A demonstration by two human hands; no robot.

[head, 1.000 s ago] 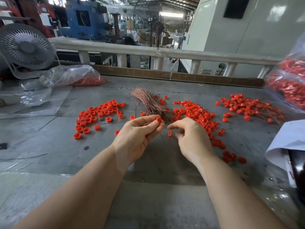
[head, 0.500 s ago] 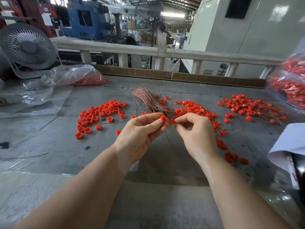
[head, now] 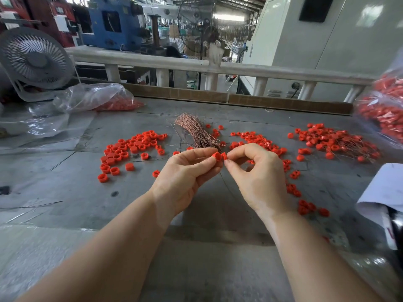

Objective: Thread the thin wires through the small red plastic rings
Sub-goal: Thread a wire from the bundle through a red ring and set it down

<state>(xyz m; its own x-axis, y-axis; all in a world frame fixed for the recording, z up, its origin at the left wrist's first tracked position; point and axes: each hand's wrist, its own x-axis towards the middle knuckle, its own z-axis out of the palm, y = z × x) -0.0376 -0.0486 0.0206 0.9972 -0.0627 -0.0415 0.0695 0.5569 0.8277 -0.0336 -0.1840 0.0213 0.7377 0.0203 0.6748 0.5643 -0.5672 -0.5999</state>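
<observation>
Presently the left hand [head: 185, 175] pinches one red ring [head: 216, 156]; the right hand [head: 257, 175] pinches another [head: 224, 156]. Advise steady alignment; any wire is indiscernible.

red rings [head: 135, 149], coppery-pink wires [head: 196, 134] – prob. bare, grey table [head: 76, 192]

A grey, scuffed bench [head: 87, 192] carries everything here. Loose red rings [head: 130, 149] lie in a patch on its left, more red rings [head: 257, 138] scatter across the middle, and a pile of rings with wires through them [head: 331, 142] sits to the right. A bundle of thin coppery wires [head: 196, 131] lies between the patches. At the far left, a clear plastic bag [head: 93, 97] holds red pieces.
</observation>
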